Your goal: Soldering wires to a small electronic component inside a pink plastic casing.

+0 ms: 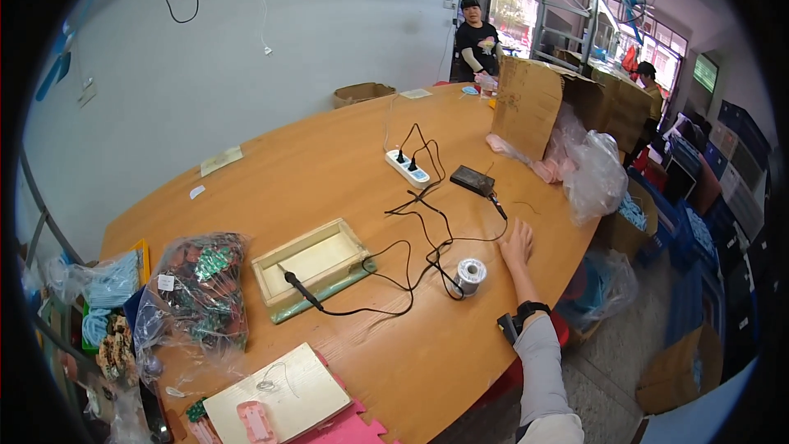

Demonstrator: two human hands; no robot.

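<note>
while r arm (541, 362) extends fwd, r hand (518, 243) is nr blk cord (499, 207), fingers loosely spread.

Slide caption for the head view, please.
Right hand near a black cable and wire spool on a brown table; soldering iron propped on a shallow tray.

No legible text anywhere. White label (167, 283) on the plastic bag (205, 300) at 8 o'clock: too small to read.
</note>
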